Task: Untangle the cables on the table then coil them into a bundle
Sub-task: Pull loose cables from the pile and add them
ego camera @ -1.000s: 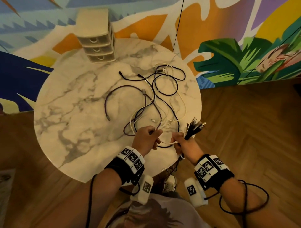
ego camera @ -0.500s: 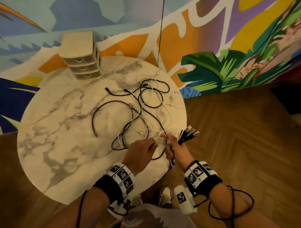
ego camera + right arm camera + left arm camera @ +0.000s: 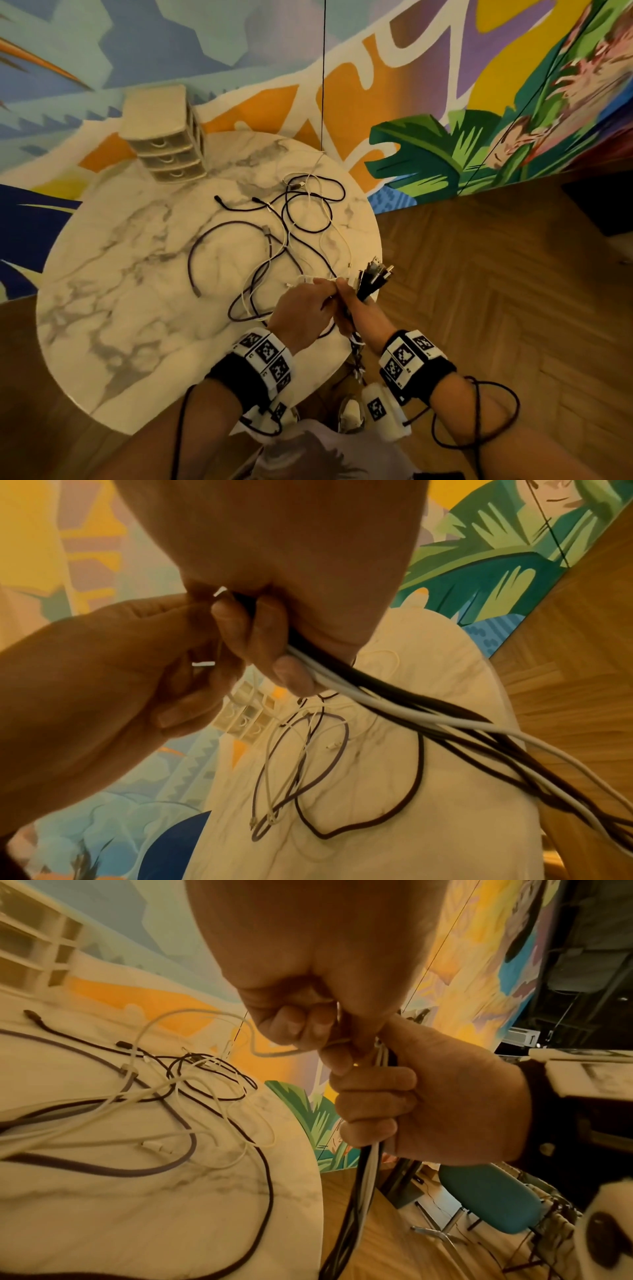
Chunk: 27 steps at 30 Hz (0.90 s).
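At about ten o'clock on the round marble bench (image 3: pixel 102 308) stood a small drawer unit (image 3: pixel 164 144). Across the middle, from roughly eleven to four o'clock, lay the tangled cables (image 3: pixel 274 240): a purple cable (image 3: pixel 205 246) arcing on the left, black and white ones looped over each other further right.

At the bench's five o'clock edge the left hand (image 3: pixel 301 308) pinched a thin white cable (image 3: pixel 192 1015) between thumb and fingertips, right against the right hand (image 3: pixel 363 311). That hand was clamped around the gathered bundle (image 3: pixel 373 277), whose long axis ran near vertical: plug ends fanned up toward one o'clock, tails hanging past the bench edge toward the floor.

The step in hand seemed to be adding the freed white cable's end to the bundle. The next move likely called for tucking it into the right-hand grip, then drawing its length clear of the black loops without dragging the pile.
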Available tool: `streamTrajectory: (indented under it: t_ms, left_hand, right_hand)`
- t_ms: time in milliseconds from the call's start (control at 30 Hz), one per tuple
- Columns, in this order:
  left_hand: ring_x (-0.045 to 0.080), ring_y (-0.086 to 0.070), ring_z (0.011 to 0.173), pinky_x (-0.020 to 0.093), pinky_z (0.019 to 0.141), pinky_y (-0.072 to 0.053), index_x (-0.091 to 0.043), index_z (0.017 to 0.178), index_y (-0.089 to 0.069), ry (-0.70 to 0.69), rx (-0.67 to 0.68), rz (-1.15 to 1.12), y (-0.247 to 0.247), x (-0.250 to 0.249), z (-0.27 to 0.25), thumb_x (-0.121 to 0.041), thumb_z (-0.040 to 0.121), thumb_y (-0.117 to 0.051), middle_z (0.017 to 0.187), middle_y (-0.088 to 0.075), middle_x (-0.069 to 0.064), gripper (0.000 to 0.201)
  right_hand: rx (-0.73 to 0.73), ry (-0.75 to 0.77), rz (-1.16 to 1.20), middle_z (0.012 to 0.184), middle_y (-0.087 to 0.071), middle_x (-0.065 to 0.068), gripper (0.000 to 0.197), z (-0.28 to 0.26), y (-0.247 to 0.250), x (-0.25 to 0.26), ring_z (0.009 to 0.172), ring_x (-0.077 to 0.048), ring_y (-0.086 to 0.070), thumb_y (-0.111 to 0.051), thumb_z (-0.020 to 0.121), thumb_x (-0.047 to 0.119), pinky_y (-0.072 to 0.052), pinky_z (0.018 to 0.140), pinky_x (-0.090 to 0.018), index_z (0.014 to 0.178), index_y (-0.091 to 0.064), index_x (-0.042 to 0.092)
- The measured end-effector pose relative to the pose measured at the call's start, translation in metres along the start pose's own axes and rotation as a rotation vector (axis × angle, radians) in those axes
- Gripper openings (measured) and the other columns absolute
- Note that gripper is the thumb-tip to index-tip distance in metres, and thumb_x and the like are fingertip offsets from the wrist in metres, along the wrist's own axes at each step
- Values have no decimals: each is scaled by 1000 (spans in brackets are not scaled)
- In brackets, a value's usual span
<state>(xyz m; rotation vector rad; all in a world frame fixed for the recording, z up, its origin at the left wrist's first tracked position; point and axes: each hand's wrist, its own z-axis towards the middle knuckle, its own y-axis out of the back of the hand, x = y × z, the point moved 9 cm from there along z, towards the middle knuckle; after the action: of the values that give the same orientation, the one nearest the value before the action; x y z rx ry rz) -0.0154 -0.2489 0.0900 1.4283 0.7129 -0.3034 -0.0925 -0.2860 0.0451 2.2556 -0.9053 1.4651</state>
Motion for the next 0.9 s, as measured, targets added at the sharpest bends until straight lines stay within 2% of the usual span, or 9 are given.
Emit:
streamTrajectory:
  t_ms: [67,167,300,400,500,567,667,767,900]
  left_hand:
    - [11,-59,70,15,59,-35,-22,106,-66,-33,32,-24,-2,-4,-2,-25,96,-49,83,-68,-2,20]
    - [3,-53,74,16,70,-37,-26,117,-62,-26,48,-68,-8,1,-9,-27,95,-51,94,-66,-9,24]
    - [10,-55,78,27,69,-43,-23,100,-66,28,48,-78,-19,18,-17,-25,95,-50,91,-62,-8,17]
    - [10,-60,94,30,76,-50,-30,109,-67,-27,73,-55,-25,14,-18,-28,95,-50,110,-64,-11,22]
    - [9,-59,104,29,82,-50,-30,112,-67,-68,75,-33,-26,7,-20,-27,94,-51,125,-60,-14,25]
    - [9,-58,104,25,83,-48,-27,113,-67,-73,67,-27,-26,6,-21,-25,94,-52,126,-60,-12,24]
    - [9,-57,92,19,75,-42,-24,108,-66,-23,54,-22,-28,11,-22,-24,92,-55,118,-61,-10,20]
    - [8,-52,80,21,73,-40,-22,106,-63,114,150,34,-42,44,-26,-26,90,-58,110,-55,-8,17]
    - [20,-57,95,31,81,-44,-14,102,-62,292,168,74,-36,118,-41,-33,91,-50,106,-54,1,24]
  right_hand:
    - [-50,-7,32,48,-36,-1,53,3,7,-2,43,-11,-32,-34,99,46,-30,44,-21,113,-67,8]
    - [-124,4,68,50,-35,-3,42,5,20,-6,45,-13,-31,-36,100,40,-29,46,-24,108,-72,19]
    - [-89,43,47,45,-33,-3,41,5,20,-6,42,-12,-29,-35,101,39,-28,46,-24,103,-73,24]
    - [-123,-30,50,47,-35,-3,41,1,18,-12,42,-12,-31,-45,95,46,-27,43,-22,85,-71,17]
    - [-171,-103,34,50,-38,-3,41,-2,21,-19,42,-14,-33,-50,92,46,-27,42,-23,68,-52,13]
    - [-159,-112,42,50,-38,-5,41,-2,21,-21,42,-15,-33,-49,94,42,-27,42,-25,67,-50,12]
    - [-169,-77,34,51,-45,-5,47,0,25,-24,42,-11,-37,-42,98,40,-30,43,-20,80,-69,6]
    - [-203,2,103,70,-67,-7,53,2,31,-21,57,-13,-53,-35,101,37,-42,55,-22,85,-76,9]
    - [-218,7,559,82,-71,-25,59,2,46,-8,88,-36,-67,-37,100,33,-52,79,-39,59,-62,-1]
